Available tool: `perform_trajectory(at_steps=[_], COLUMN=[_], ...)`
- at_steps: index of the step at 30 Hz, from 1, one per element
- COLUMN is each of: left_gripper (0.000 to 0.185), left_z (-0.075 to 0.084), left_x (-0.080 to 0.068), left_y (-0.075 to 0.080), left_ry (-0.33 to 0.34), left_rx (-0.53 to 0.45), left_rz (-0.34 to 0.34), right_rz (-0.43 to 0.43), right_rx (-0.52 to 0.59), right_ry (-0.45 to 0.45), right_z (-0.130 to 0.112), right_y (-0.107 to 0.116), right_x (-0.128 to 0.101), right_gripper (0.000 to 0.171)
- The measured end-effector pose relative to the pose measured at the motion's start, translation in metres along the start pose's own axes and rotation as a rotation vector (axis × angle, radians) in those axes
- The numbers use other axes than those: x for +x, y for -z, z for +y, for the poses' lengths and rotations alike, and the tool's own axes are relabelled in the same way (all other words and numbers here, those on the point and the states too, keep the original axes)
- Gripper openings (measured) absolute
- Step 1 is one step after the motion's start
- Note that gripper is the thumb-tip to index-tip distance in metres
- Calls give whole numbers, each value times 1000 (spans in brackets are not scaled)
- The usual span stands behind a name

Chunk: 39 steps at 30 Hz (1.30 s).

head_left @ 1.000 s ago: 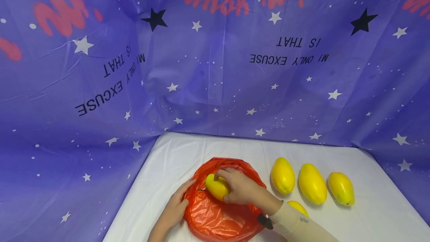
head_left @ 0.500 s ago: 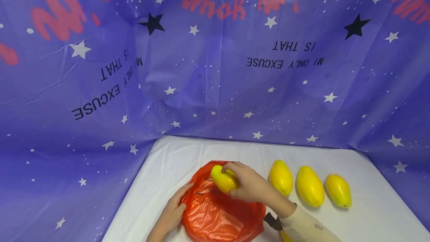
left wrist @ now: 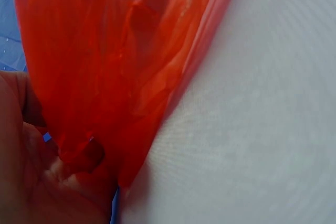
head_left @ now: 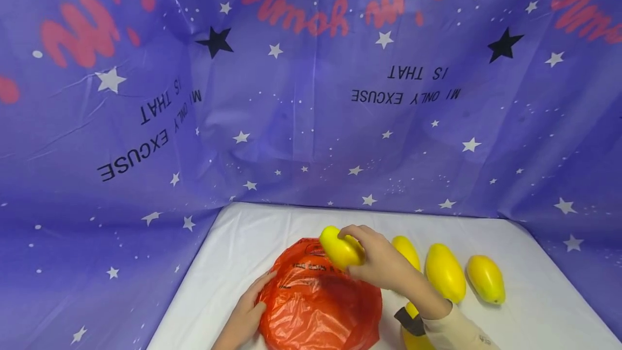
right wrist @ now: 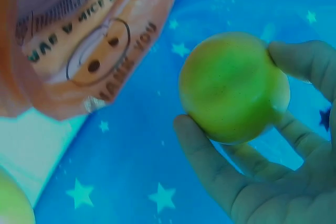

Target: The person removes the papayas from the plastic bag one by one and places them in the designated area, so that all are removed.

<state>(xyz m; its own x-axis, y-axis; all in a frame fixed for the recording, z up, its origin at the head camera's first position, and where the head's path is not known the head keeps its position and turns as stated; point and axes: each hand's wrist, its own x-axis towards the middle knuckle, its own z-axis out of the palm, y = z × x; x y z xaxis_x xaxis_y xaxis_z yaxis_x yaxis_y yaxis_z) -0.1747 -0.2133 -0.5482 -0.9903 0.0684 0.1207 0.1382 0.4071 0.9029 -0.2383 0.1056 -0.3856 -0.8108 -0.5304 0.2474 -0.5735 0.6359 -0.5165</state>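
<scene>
My right hand (head_left: 376,258) grips a yellow mango (head_left: 340,248) in the air above the far rim of a red plastic bag (head_left: 318,304); in the right wrist view the mango (right wrist: 233,87) sits between thumb and fingers (right wrist: 210,166), with the bag's printed edge (right wrist: 89,51) at upper left. My left hand (head_left: 245,315) holds the bag's left edge on the white table (head_left: 243,242); in the left wrist view its fingers (left wrist: 37,182) pinch the red film (left wrist: 115,66).
Three more yellow mangoes (head_left: 444,271) lie in a row to the right of the bag, and another mango (head_left: 413,336) shows under my right forearm. Purple star-printed cloth (head_left: 311,96) walls in the back and both sides.
My right hand has lifted the mango up and to the right, from low over the bag to above its far rim. The left hand stays on the bag's edge.
</scene>
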Motion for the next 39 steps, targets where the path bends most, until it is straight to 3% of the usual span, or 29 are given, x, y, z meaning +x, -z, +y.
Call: perform_trajectory(at_steps=[12,23,32,39], left_gripper=[73,72,69,69], left_z=[2,3,4,3], left_x=[0,0,-1,1], left_y=[0,1,1,2], left_ry=[-27,-6,26,77], left_rx=[11,-6,-26,-78], left_rz=[-8,-19,-64,-95], right_rz=[161,304,382,409], right_rx=[65,100,37,26], right_ry=[-74,-194,-350,-393], right_z=[20,48,66,71], right_y=[53,102,119,122], right_x=[-19,-58,-102,-117], right_gripper=[62,63,73,75])
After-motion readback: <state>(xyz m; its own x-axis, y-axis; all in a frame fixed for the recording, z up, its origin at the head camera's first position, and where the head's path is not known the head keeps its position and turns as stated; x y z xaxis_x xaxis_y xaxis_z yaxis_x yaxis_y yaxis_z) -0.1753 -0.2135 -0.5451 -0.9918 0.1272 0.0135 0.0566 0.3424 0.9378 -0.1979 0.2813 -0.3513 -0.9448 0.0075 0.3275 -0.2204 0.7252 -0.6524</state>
